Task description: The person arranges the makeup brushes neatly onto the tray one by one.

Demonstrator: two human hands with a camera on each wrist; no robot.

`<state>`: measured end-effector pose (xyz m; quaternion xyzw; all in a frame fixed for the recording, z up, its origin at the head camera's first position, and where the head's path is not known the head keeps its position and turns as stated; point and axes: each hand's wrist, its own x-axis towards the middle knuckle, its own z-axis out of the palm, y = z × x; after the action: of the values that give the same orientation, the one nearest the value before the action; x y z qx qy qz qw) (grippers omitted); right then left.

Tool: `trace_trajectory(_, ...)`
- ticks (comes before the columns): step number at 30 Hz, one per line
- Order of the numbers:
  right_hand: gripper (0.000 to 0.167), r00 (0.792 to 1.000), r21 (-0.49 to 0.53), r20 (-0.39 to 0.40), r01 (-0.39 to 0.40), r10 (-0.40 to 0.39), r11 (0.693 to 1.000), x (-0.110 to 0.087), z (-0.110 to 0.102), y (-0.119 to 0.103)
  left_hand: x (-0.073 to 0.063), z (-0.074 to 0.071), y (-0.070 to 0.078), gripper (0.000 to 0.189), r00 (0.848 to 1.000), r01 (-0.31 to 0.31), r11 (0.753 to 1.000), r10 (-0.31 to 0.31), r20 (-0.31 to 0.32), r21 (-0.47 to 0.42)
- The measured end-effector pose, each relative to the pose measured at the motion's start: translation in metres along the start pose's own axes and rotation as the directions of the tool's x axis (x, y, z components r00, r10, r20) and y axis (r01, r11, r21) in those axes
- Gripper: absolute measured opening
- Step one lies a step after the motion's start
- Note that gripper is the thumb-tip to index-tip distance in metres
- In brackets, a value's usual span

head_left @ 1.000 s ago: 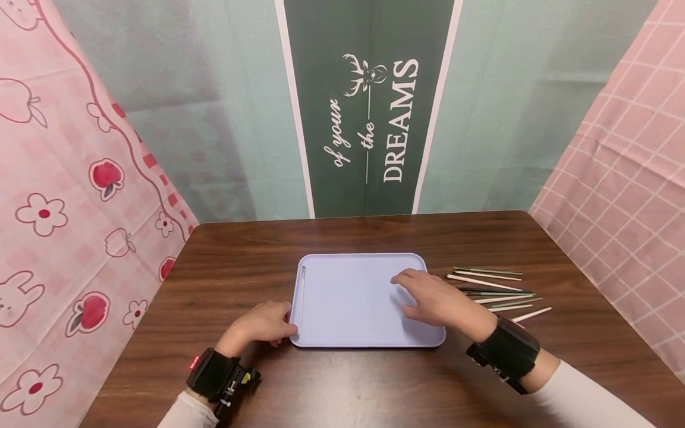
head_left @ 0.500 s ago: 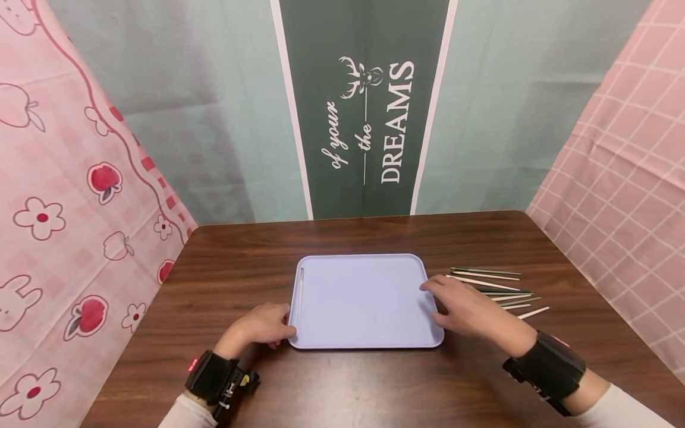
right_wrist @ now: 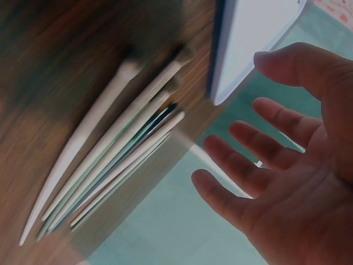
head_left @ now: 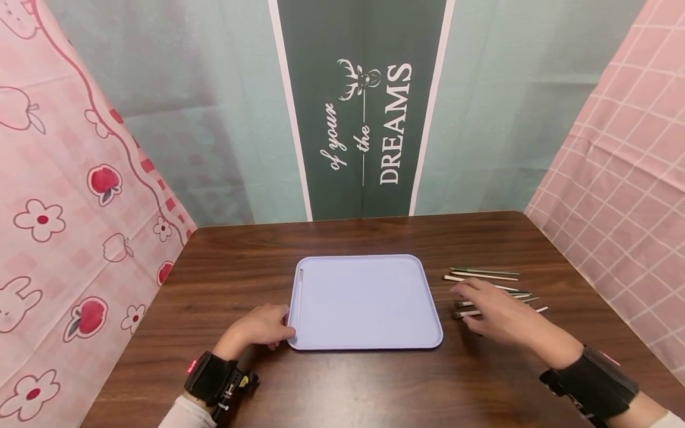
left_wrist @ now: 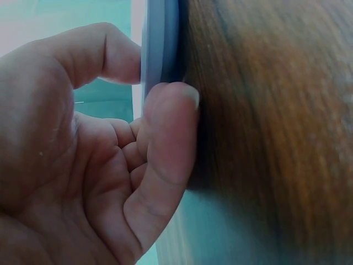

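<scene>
A pale lavender tray lies on the table, with one slim brush along its left side. My left hand holds the tray's near left edge; the left wrist view shows the thumb against the rim and a bent finger at the underside. Right of the tray, slim brushes with white, green and dark handles lie loosely side by side. Over them hovers my right hand, fingers spread and nothing in it, hiding part of several brushes. The right wrist view shows their dark, blurred bristle ends nearest the tray.
The dark wood table ends at a green curtain behind. Patterned pink cloth hangs at the left, and pink checked cloth at the right. Each wrist wears a black strap with a camera.
My right hand has moved right, from over the tray's right part to above the brushes. The left hand stays at the tray's edge, and the brush in the tray has not moved.
</scene>
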<state>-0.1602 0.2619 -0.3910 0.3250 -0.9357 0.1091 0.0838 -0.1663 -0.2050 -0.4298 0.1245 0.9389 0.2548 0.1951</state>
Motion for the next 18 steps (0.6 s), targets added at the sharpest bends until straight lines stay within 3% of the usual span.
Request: trace_trajectory(18, 0.055, 0.989, -0.012, 0.090, -0.117, 0.118, 0.993, -0.045, -0.008, 0.033, 0.000, 0.001, -0.001, 0.015, 1.000, -0.008, 1.000, 0.008, -0.004, -0.006)
